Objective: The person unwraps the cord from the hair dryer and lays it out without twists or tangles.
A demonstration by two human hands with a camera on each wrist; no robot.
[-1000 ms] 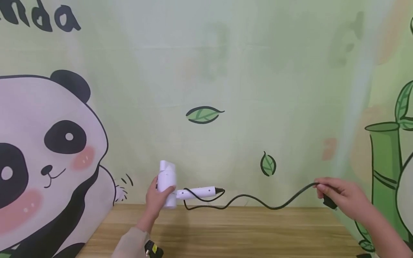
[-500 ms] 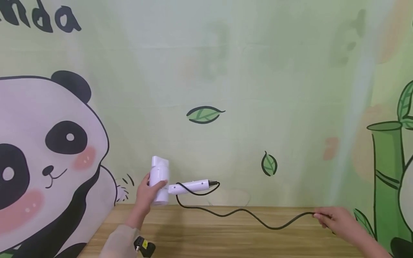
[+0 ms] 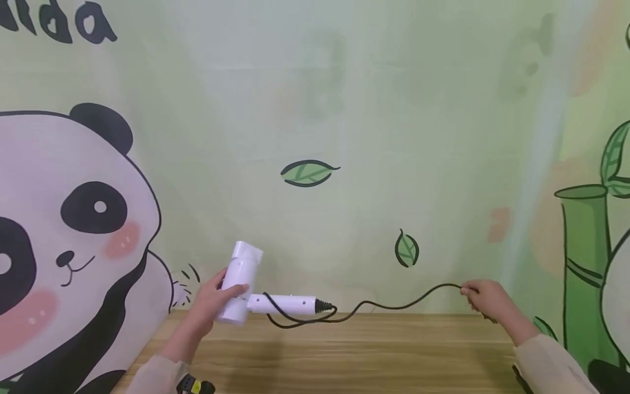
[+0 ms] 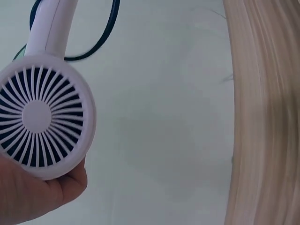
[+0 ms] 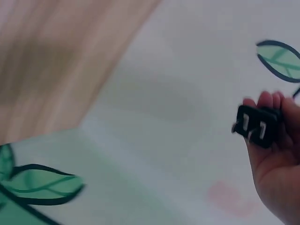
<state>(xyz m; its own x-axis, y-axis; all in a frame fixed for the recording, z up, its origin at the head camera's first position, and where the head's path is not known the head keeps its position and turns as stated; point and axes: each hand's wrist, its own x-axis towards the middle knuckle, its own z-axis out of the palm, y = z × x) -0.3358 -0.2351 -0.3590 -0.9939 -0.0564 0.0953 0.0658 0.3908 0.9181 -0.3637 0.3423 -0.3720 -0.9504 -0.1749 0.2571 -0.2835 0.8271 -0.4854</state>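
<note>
My left hand [image 3: 213, 300] grips the barrel of a white hair dryer [image 3: 241, 276], thumb across its front, above the wooden table. The dryer's handle [image 3: 283, 303] points right, with a black cord [image 3: 394, 307] looped around it. In the left wrist view the round slatted grille [image 4: 37, 115] faces the camera. My right hand [image 3: 487, 298] pinches the far end of the cord, which hangs in a wavy line between both hands. In the right wrist view a black two-pin plug [image 5: 257, 125] sits in the curled fingers of that hand.
A wooden table [image 3: 364, 355] spans the bottom of the head view. Behind it hangs a green backdrop [image 3: 374, 120] printed with a panda [image 3: 79, 164], leaves and bamboo [image 3: 583, 262]. Dark wrist gear [image 3: 196, 384] shows at my left sleeve.
The right hand lowered with the cord, then rose again and shifted left, leaving more slack. The left hand moved slightly left, and the dryer's top now tilts to the right.
</note>
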